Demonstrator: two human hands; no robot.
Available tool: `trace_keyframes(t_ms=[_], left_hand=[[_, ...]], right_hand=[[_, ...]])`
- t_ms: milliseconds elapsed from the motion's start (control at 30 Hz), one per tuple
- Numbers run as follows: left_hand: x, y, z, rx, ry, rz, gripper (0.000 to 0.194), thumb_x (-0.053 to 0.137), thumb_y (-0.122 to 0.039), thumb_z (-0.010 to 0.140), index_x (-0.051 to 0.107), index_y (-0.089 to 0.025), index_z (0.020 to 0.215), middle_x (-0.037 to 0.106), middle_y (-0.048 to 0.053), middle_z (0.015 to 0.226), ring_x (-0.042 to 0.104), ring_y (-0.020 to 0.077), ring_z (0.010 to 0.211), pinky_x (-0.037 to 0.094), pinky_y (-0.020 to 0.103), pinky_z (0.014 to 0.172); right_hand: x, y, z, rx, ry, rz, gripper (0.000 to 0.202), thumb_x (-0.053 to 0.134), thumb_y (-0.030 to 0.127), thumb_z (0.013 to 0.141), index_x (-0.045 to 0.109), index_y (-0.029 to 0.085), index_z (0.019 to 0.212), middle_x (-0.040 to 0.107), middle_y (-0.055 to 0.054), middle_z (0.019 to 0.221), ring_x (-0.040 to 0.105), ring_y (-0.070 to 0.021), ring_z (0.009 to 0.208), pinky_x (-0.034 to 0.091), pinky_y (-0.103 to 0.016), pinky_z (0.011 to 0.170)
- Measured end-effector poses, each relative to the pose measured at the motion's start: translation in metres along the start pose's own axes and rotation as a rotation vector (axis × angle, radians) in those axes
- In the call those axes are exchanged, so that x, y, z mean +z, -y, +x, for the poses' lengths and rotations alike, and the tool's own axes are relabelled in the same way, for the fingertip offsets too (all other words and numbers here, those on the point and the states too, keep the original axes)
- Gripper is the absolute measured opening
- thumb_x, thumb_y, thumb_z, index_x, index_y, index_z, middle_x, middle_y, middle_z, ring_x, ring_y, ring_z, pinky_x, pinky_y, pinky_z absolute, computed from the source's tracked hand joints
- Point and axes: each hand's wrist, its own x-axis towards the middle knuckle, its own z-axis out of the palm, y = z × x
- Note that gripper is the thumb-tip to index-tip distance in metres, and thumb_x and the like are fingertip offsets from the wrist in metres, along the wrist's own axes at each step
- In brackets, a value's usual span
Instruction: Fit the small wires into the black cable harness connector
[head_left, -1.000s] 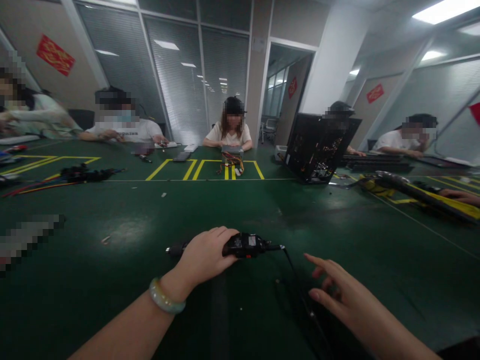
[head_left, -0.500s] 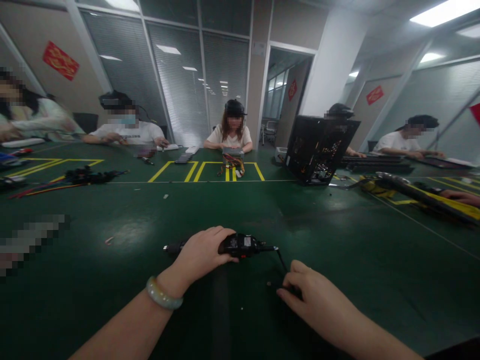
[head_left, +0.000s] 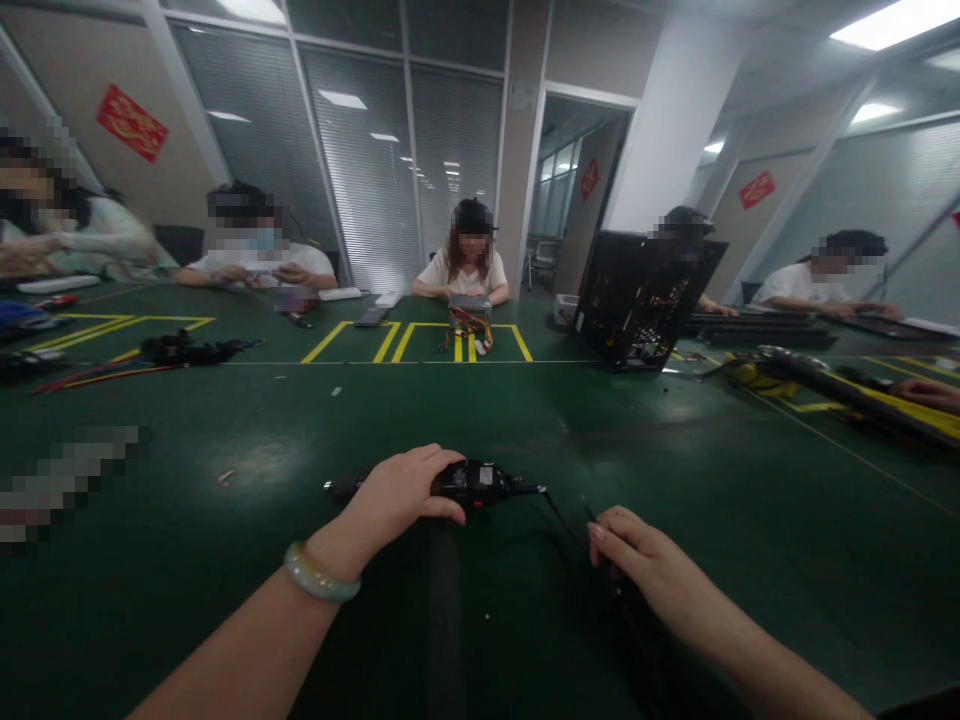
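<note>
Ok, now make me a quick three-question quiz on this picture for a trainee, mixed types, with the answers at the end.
1. Multiple choice: what does the left hand grip?
A) a screwdriver
B) a black corded tool
C) a keyboard

2. True or false: the bangle is worn on the left wrist.

3. Fill in the blank: the tape outlines on the far part of the green table are ____ in colour.

Key: 1. B; 2. True; 3. yellow.
</note>
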Motion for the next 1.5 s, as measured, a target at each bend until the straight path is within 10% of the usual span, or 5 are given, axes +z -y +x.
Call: trace_keyframes(t_ms=[300,700,967,1100,1500], left_hand=[[-0.008,0.004,-0.003,-0.027,0.025,-0.006,0.056,0.056,-0.066,0.082,0.052,-0.028,0.123,0.058,0.004,0.111,0.058,0.0241,0.099,0.043,0.034,0.086],[-0.009,0.003,-0.004,0.016,0.055,0.001,0.051,0.060,-0.063,0.080,0.055,-0.028,0.118,0.058,0.003,0.109,0.059,0.0231,0.096,0.044,0.031,0.081],[-0.011,0.002,-0.006,0.024,0.055,-0.032,0.055,0.065,-0.065,0.075,0.056,-0.027,0.115,0.058,0.003,0.108,0.059,0.0236,0.096,0.043,0.032,0.082],[-0.016,-0.004,-0.010,0.025,0.044,-0.026,0.053,0.072,-0.060,0.071,0.056,-0.026,0.109,0.059,0.002,0.105,0.058,0.0241,0.095,0.043,0.032,0.079],[-0.017,-0.018,-0.015,0.050,-0.046,0.046,0.032,0.073,-0.037,0.078,0.051,-0.023,0.098,0.056,0.002,0.102,0.054,0.0232,0.093,0.041,0.033,0.076]], right_hand=[[0.011,-0.004,0.006,0.254,0.184,0.759,0.030,0.053,0.045,0.092,0.060,0.016,0.097,0.065,-0.008,0.105,0.062,-0.0151,0.082,0.047,-0.025,0.071],[0.012,0.002,0.010,-0.159,-0.126,-0.353,0.029,0.046,0.033,0.096,0.072,0.022,0.100,0.055,-0.004,0.099,0.058,-0.0175,0.083,0.047,-0.027,0.073],[0.020,0.000,0.011,-0.166,-0.282,-0.860,0.075,0.044,0.007,0.085,0.017,0.032,0.151,0.056,-0.007,0.117,0.062,-0.0213,0.082,0.052,-0.032,0.071],[0.021,0.007,0.014,-0.145,-0.272,-1.061,0.078,0.042,-0.008,0.074,0.034,0.024,0.146,0.057,-0.011,0.120,0.062,-0.0254,0.090,0.052,-0.036,0.079],[0.027,-0.002,0.024,-0.104,-0.223,-0.655,0.036,0.048,0.033,0.095,0.051,0.023,0.129,0.056,-0.008,0.120,0.062,-0.0231,0.096,0.053,-0.033,0.080]])
